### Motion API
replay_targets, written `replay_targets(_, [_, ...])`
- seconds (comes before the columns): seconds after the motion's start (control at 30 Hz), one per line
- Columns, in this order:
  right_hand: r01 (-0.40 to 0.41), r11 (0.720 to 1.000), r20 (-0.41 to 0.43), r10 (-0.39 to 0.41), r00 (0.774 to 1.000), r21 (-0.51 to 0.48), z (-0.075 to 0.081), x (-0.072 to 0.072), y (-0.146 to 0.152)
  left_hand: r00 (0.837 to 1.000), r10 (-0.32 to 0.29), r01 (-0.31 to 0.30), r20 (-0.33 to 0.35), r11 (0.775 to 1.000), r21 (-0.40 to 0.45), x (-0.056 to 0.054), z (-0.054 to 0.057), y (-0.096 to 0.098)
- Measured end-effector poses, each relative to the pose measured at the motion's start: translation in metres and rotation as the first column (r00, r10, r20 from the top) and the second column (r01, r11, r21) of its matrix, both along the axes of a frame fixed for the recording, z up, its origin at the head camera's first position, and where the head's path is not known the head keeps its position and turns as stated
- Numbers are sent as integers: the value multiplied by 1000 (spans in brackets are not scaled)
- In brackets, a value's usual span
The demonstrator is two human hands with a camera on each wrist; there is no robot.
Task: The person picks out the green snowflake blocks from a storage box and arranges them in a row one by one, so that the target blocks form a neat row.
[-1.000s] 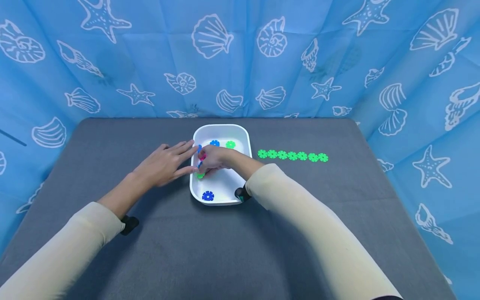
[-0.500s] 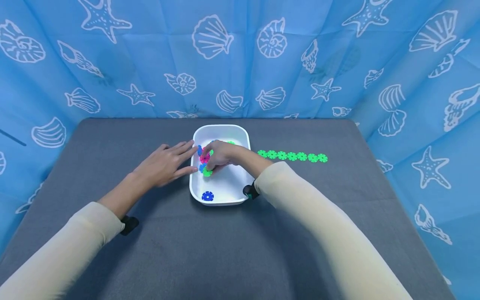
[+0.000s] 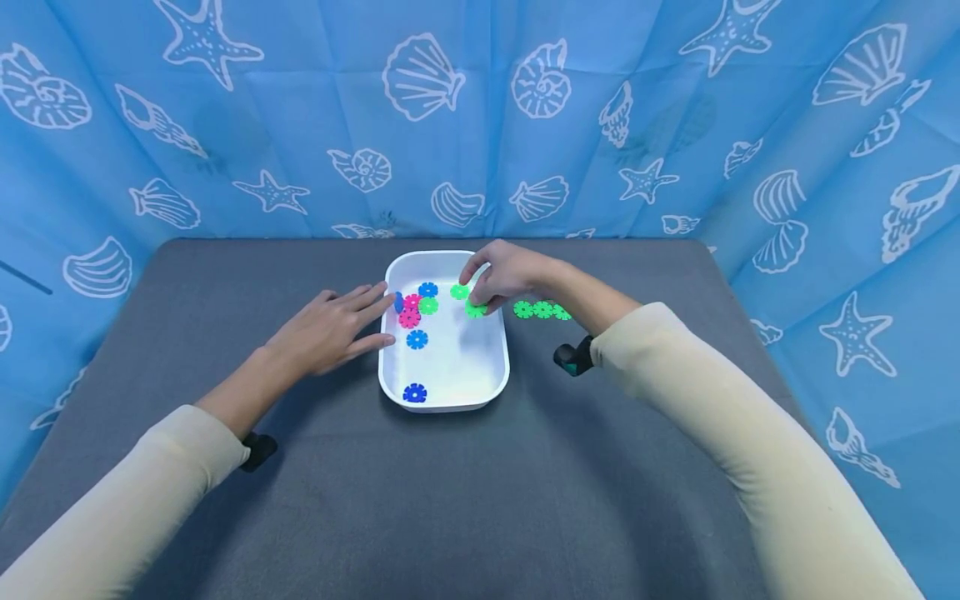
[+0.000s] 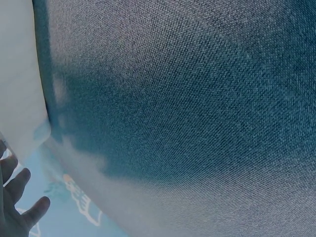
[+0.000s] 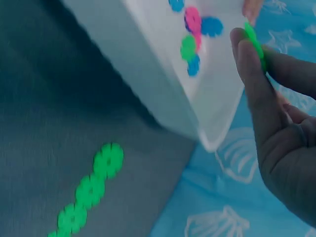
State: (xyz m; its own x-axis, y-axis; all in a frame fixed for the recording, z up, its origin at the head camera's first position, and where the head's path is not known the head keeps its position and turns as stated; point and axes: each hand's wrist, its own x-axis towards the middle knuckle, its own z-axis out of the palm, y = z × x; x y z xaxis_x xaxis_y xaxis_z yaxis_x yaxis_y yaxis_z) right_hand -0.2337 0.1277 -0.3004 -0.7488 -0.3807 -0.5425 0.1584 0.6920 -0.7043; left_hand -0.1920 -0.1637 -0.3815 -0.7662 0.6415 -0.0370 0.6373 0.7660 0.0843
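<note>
My right hand [image 3: 513, 273] is over the right rim of a white tray [image 3: 461, 375], pinching a green notched plastic disc [image 3: 476, 310] between thumb and fingers. The right wrist view shows that green disc [image 5: 255, 45] edge-on at the fingertips. My left hand [image 3: 330, 327] rests against the tray's left rim, fingers spread and straight; in the left wrist view only part of the left hand [image 4: 22, 207] shows at the lower left. Inside the tray are pink discs [image 3: 409, 319], several blue discs [image 3: 417, 339] and green discs [image 3: 428, 306]. A dark blue disc [image 3: 415, 393] lies near its front.
A row of green discs [image 3: 543, 309] lies on the grey cloth-covered table [image 3: 450, 500] right of the tray, partly hidden by my right forearm. Behind the table hangs a blue curtain [image 3: 300, 108] with white shell prints.
My right hand has lifted a green disc from the tray's left side and carried it rightward to the right rim. The left hand stays where it was.
</note>
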Motion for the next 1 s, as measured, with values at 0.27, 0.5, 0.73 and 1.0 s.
replay_targets(0.27, [80,996,-56,-82,995,-49,8,-6,69,1000,3,-3,3,1000,-8,-1,-1,0])
replay_targets(0.5, [180,982,-115,-184,976,-52,4,-3,134,1000,6,-6,6,1000,-14,-1,-1,0])
replay_targets(0.73, [256,966,-185,-245,952,40,-16,4,194,1000,9,-9,6,1000,-23,-2,-2,-1])
replay_targets(1.0, [348,935,-171,-332,928,72,-43,14,241,1000,14,-14,5,1000,-27,-2,-2,0])
